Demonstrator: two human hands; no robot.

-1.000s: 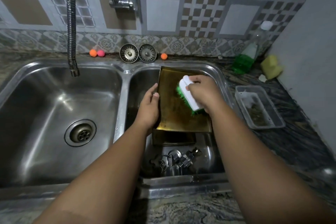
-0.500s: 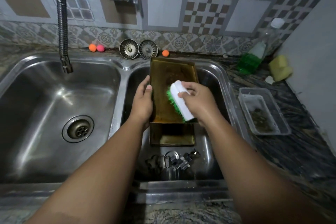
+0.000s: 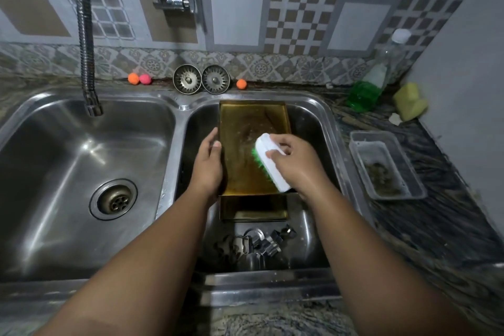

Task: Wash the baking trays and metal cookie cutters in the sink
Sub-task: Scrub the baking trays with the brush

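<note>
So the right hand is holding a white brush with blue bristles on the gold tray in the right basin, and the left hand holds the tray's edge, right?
No: the head view shows green bristles, not blue. Otherwise the right hand holds the white brush on the gold tray in the right basin, the left hand holds its edge.

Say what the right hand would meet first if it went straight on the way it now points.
Probably the baking tray's far rim, after crossing its bare surface with the brush; the left hand sits aside. Depth unclear.
</note>
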